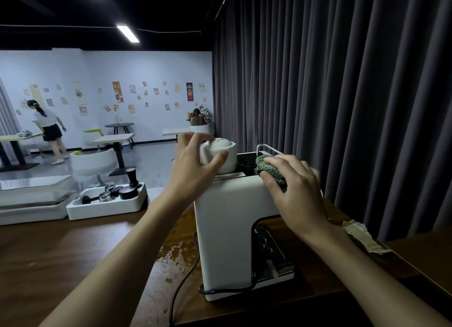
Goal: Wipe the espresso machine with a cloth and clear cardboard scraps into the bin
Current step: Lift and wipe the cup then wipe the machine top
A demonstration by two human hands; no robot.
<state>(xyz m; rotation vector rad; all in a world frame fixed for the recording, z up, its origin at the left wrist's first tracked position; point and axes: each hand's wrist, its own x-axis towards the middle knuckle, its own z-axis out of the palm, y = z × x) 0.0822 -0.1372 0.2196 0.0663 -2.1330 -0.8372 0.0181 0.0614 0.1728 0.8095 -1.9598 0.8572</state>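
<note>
our left hand (195,166) gripped a white cup (221,153) atop the upright espresso machine (227,219), its button panel (265,243) facing right, our right hand (297,192) clutched a green cloth (266,166) on top

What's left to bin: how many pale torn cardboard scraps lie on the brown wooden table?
1. The pale torn cardboard scrap lies on the table right of the white espresso machine; others may hide behind it.
</note>
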